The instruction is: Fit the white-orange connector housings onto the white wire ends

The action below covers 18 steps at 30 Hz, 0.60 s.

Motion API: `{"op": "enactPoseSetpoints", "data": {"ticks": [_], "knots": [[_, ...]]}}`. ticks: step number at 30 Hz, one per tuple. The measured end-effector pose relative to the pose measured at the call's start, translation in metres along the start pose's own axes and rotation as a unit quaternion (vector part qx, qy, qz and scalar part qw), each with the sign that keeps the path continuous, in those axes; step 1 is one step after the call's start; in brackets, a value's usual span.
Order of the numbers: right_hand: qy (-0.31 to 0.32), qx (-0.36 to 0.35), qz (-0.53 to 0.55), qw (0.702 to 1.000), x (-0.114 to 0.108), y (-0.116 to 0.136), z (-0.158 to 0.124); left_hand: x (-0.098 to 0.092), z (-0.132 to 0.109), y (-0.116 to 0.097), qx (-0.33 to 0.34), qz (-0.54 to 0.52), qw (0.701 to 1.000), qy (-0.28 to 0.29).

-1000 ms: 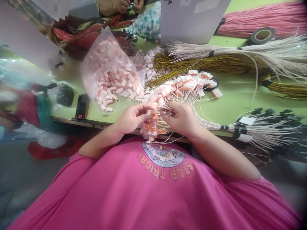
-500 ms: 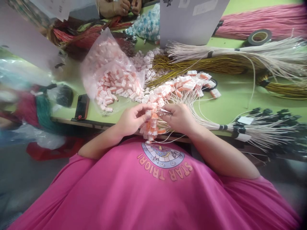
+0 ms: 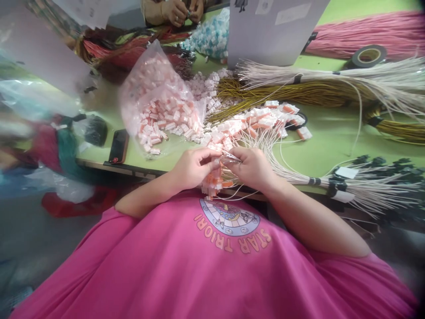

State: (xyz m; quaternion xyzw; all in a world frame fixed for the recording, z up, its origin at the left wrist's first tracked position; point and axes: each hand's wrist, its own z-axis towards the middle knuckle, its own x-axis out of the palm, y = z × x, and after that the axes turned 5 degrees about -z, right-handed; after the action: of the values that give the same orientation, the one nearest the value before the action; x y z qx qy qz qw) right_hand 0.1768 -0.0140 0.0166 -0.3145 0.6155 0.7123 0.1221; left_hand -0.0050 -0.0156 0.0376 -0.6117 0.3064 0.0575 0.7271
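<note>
My left hand [image 3: 196, 167] is closed, thumb and forefinger pinched on a small white connector [image 3: 217, 160] that the fingers partly hide. Facing it, my right hand [image 3: 250, 166] is closed around thin white wires [image 3: 229, 157], their shiny ends pointing at the left fingertips. Just below the hands, a cluster of white and orange connectors [image 3: 212, 185] on wires hangs at the table edge. More wired connectors [image 3: 262, 118] lie beyond the right hand. Their white wires run right into a taped bundle [image 3: 299, 178].
A clear bag [image 3: 151, 66] spills loose connectors [image 3: 169, 116] ahead. Yellow-black wires [image 3: 285, 91], white wires [image 3: 332, 76], pink wires [image 3: 368, 33] and a tape roll [image 3: 369, 56] lie right. A phone [image 3: 118, 145] sits near the left edge. Another person's hands [image 3: 181, 11] work across the table.
The view has shifted slightly, so the table things appear farther right. My fingertips have come closer together, the connector and wire ends now meeting or nearly meeting between them.
</note>
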Motion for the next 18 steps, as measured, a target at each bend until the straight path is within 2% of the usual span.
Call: {"op": "enactPoseSetpoints", "data": {"ticks": [5, 7, 9, 10, 11, 12, 13, 15, 18], "knots": [[0.03, -0.05, 0.021, 0.998, -0.007, -0.005, 0.002, -0.015, -0.007, 0.003, 0.049, 0.038, 0.998, 0.026], [0.011, -0.084, 0.051, 0.995, -0.011, -0.008, 0.005, -0.03, -0.008, 0.014, 0.075, 0.07, 0.994, 0.038], [-0.021, -0.111, 0.098, 0.989, -0.015, -0.011, 0.007, -0.052, -0.006, 0.034, 0.075, 0.127, 0.989, 0.018], [-0.034, -0.107, 0.124, 0.986, -0.016, -0.013, 0.008, -0.064, -0.004, 0.047, 0.061, 0.177, 0.982, -0.021], [-0.041, -0.09, 0.148, 0.984, -0.016, -0.014, 0.008, -0.075, -0.001, 0.061, 0.036, 0.245, 0.965, -0.086], [-0.043, -0.062, 0.169, 0.983, -0.015, -0.016, 0.009, -0.086, 0.003, 0.074, 0.001, 0.314, 0.939, -0.141], [-0.04, -0.032, 0.187, 0.981, -0.014, -0.018, 0.009, -0.095, 0.007, 0.088, -0.038, 0.375, 0.912, -0.161], [-0.023, 0.011, 0.214, 0.976, -0.011, -0.021, 0.009, -0.105, 0.016, 0.109, -0.092, 0.437, 0.879, -0.168], [0.014, 0.021, 0.252, 0.968, -0.01, -0.02, 0.008, -0.103, 0.025, 0.124, -0.129, 0.475, 0.86, -0.133]]}}
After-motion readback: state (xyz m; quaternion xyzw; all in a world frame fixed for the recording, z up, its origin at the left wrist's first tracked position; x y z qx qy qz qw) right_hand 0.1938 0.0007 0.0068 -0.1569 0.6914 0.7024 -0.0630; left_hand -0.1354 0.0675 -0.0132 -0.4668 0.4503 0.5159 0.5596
